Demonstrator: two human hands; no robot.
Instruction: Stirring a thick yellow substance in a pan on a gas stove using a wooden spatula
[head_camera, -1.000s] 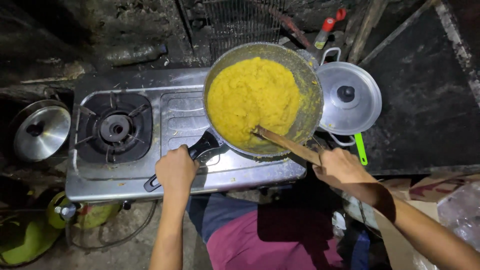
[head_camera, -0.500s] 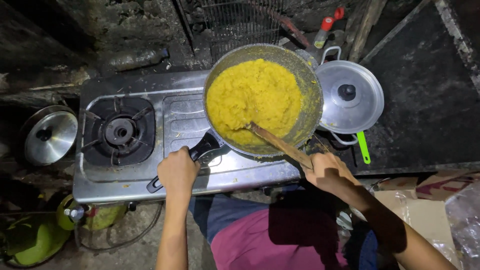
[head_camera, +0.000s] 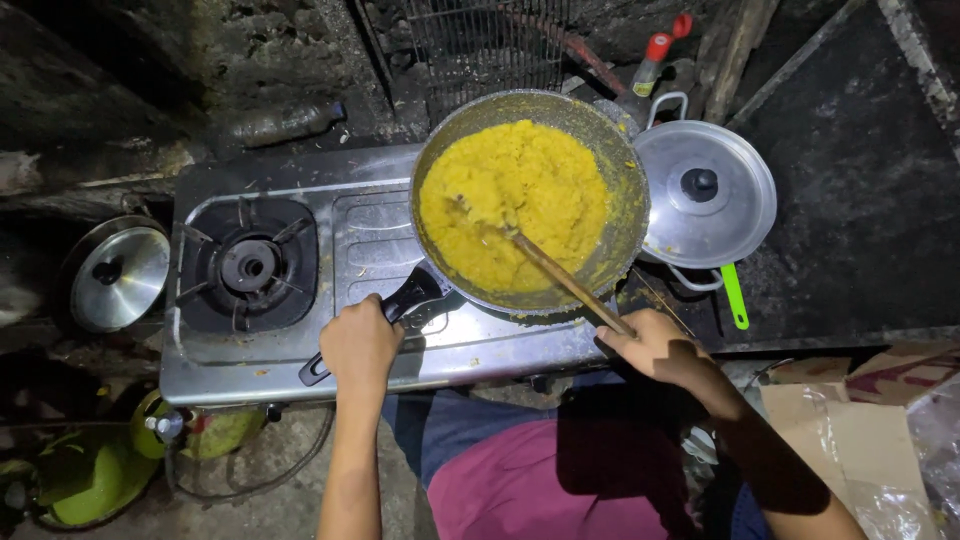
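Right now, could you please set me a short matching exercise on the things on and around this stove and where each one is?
Things:
1. pan of yellow mash
2. wooden spoon
3. pan handle
4. free burner

Places:
a. in the left hand
b. on the stove's left side
c. on the stove's right side
d. in the right hand

Pairs: 1-c, 2-d, 3-a, 4-b

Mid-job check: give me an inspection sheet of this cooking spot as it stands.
Surface: steel two-burner stove, left burner bare.
Job's things: pan of yellow mash; wooden spoon in it.
Clutter: lidded pot, loose lid, green utensil.
Hands: left hand grips pan handle; right hand grips the spoon.
Cables: hose under stove.
Surroundings: green gas cylinder, cardboard box.
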